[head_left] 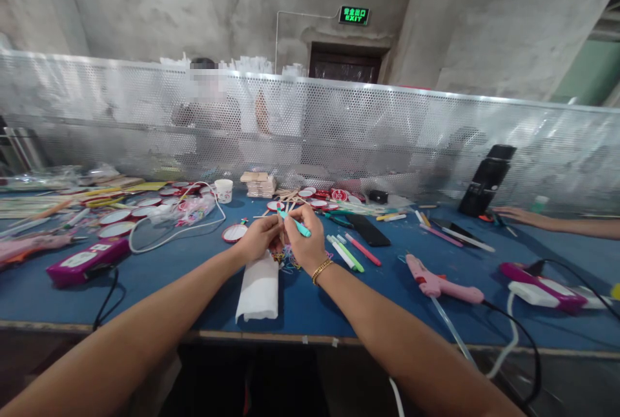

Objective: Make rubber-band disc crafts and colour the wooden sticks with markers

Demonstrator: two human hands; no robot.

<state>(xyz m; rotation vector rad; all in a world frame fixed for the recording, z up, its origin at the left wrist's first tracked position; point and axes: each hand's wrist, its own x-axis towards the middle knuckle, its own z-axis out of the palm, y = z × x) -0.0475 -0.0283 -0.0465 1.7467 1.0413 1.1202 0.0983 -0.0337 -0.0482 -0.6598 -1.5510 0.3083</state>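
Observation:
Both my hands meet over the middle of the blue table [145,281]. My right hand [306,243], with a gold bracelet on the wrist, is closed around a teal pen [294,224] held like a writing tool. My left hand [258,238] is pinched shut on something small that I cannot make out, touching the right hand's fingers. Under them lie coloured loops [289,258] and a folded white cloth [259,288]. Wooden sticks [289,198] lie just beyond my fingers.
A pink glue gun [438,283] with a black cord lies to the right, near loose pens [352,250] and a black phone [367,230]. Round red-rimmed badges [126,214], a white cup [223,190] and a purple box [87,260] sit left. Another person's arm [557,221] rests far right by a black bottle [485,181].

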